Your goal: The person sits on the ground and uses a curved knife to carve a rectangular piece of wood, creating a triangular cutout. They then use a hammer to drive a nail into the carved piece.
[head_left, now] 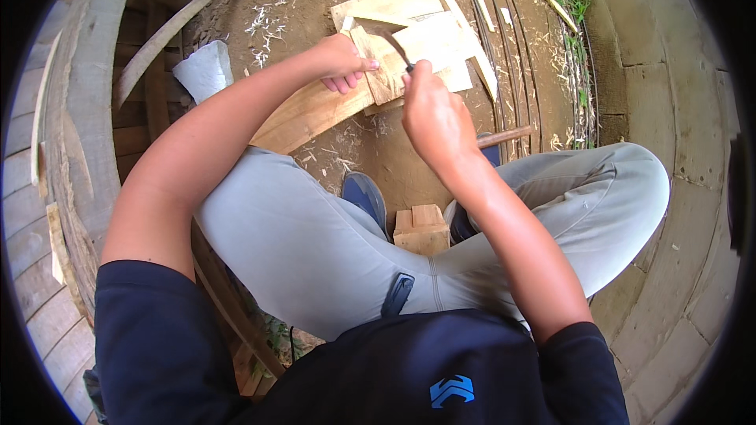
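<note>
My left hand [341, 63] is closed on a short flat piece of wood [383, 85], its thumb along the top and its fingers curled at the near side. The piece lies over a long plank [311, 114] and some pale boards on the ground. My right hand [437, 114] grips a knife with a thin, curved, dark blade [396, 46]; the blade points away over the wood. Most of its handle is hidden in the fist. A brown wooden handle [505, 136] sticks out beyond my right wrist; I cannot tell what it belongs to.
Pale boards [394, 1] and a long strip [482, 71] lie ahead on dirt with shavings. Dark rods [516, 47] run along the right, beside a stone-like paved edge [650, 110]. Between my feet stands a wooden block [421, 228]. Timber [87, 94] rises at left.
</note>
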